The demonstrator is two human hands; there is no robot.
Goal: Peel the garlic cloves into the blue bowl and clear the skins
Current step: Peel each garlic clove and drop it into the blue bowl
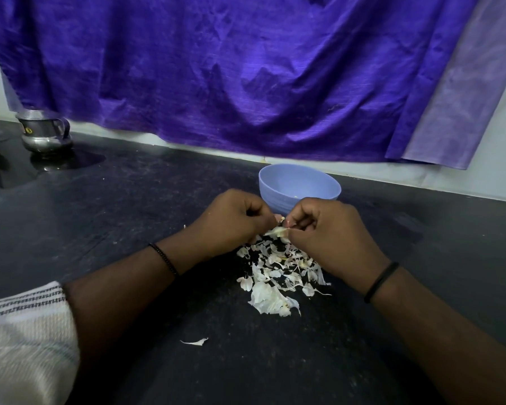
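Observation:
My left hand (231,220) and my right hand (327,232) meet above the black counter, fingers curled, both pinching one garlic clove (278,229) whose white skin sticks out between the fingertips. Most of the clove is hidden by my fingers. Just behind the hands stands the blue bowl (301,178); a small pale bit shows at its inside near the front rim. Below the hands lies a heap of white garlic skins (278,276) on the counter. One loose skin (196,342) lies apart, nearer to me.
A steel jug (42,131) stands at the far left of the black counter (129,206). A purple cloth (231,68) hangs over the wall behind the bowl. My striped sleeve (23,331) fills the lower left corner.

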